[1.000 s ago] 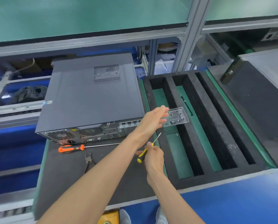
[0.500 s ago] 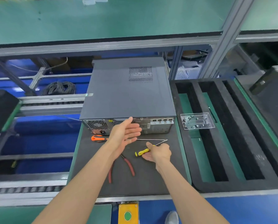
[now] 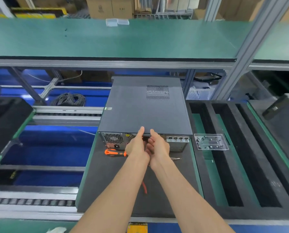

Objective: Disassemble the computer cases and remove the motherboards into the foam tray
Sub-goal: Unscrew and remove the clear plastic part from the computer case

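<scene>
A dark grey computer case [image 3: 145, 108] lies flat on a black mat [image 3: 106, 190], its rear ports facing me. Both hands meet at the middle of the case's rear top edge. My left hand [image 3: 136, 146] and my right hand [image 3: 159, 145] each have a thumb on the top cover, and their fingers curl under its lip. To the right of the case lies the black foam tray [image 3: 241, 214] with long slots. A clear plastic screw box [image 3: 211, 142] rests across the tray's near-left ribs. The yellow screwdriver is not in sight.
An orange-handled screwdriver [image 3: 113, 152] lies on the mat under my left wrist. Red-handled pliers [image 3: 144, 188] show between my forearms. Another dark case [image 3: 283, 125] stands at the far right, black foam [image 3: 4, 118] at the far left, and a cable coil [image 3: 70, 99] behind the roller rails.
My left hand let go of the clear screw box, now lying on the foam tray. Both hands moved to the case's rear top edge. The yellow screwdriver has left view.
</scene>
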`<state>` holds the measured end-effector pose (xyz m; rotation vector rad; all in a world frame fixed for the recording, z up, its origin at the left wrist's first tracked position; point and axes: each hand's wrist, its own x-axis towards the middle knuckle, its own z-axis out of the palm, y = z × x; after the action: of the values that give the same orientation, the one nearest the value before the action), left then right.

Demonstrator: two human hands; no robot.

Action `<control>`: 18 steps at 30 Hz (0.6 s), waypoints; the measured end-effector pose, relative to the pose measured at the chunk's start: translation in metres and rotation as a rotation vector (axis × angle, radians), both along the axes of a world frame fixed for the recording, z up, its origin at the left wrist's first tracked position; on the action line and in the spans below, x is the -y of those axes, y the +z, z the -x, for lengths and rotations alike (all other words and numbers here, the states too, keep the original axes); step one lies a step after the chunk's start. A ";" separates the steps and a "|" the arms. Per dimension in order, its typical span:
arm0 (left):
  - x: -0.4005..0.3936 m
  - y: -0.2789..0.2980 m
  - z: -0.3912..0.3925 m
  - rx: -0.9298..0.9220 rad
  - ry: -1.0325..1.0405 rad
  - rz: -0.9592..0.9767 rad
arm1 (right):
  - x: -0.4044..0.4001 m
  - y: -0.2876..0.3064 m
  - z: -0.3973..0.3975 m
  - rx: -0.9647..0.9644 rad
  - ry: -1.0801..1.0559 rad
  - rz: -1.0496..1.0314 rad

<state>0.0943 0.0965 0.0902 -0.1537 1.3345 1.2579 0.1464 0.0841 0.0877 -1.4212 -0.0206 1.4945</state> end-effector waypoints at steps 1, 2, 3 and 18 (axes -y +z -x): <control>-0.001 0.000 0.000 0.018 0.024 -0.003 | -0.003 0.002 0.001 0.013 -0.003 0.015; -0.001 0.000 0.000 0.019 0.037 -0.002 | -0.005 0.004 0.002 0.024 -0.003 0.026; -0.002 -0.001 0.000 0.003 0.038 0.005 | -0.007 0.007 0.003 0.031 -0.002 0.035; 0.025 -0.006 0.008 -0.288 -0.010 -0.106 | 0.013 -0.013 0.009 0.033 -0.023 -0.173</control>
<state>0.0865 0.0714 0.0839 0.1133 1.5060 1.3761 0.1375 0.0707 0.0748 -1.3020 -0.1500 1.4147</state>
